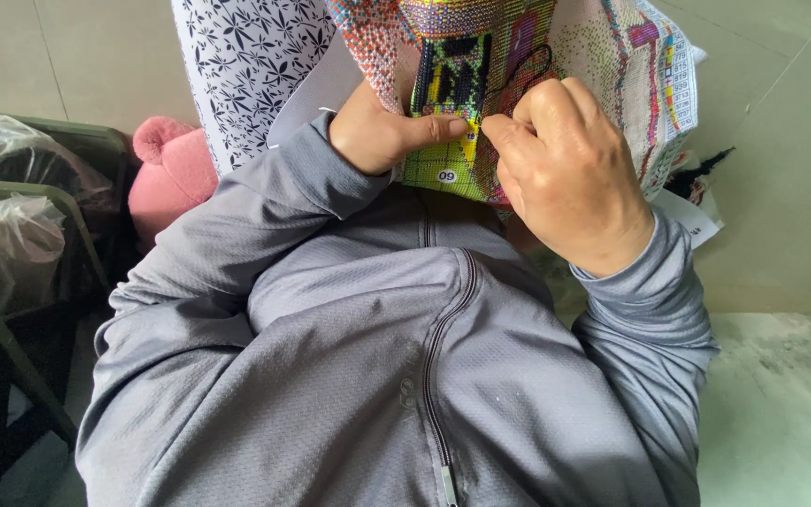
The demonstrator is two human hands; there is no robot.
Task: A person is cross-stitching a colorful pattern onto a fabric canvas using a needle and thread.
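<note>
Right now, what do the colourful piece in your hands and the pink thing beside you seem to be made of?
The stitched canvas looks like woven grid fabric, matte, covered in tiny coloured stitches; a dark thread loops over it. The pink item looks like soft plush, fuzzy and dull, though only part shows.

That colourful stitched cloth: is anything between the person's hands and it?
Nothing visible. The left hand grips the embroidered cloth directly, thumb pressed on its green patch. The right hand pinches at the cloth beside that thumb, where a dark thread loops across the fabric.

Grey zip-front jacket (377, 376), long sleeves
</note>
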